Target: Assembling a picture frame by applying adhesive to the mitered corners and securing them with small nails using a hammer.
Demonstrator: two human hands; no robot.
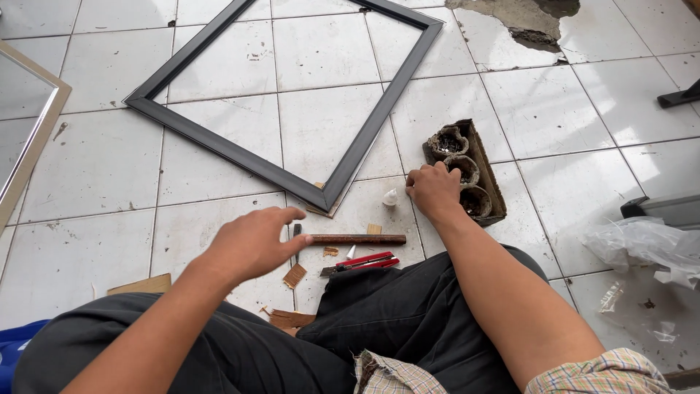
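A black picture frame (pixel 277 95) lies flat on the white tiled floor (pixel 109 182), one corner pointing toward me. My left hand (pixel 251 244) hovers open above the floor, fingers stretched toward a hammer with a brown handle (pixel 357 238). My right hand (pixel 435 191) rests beside a brown cardboard tray (pixel 490 175) with three round cups of small dark pieces, fingers curled at its edge. Whether it pinches anything is hidden. A small white object (pixel 391 197) lies just left of that hand. A red utility knife (pixel 364 261) sits near my knee.
Cardboard scraps (pixel 294 276) are scattered by my legs. A framed mirror (pixel 22 124) lies at the far left. Crumpled clear plastic (pixel 649 252) is at the right, with a grey object (pixel 667 210) behind it. A broken tile patch (pixel 532 22) shows at the top.
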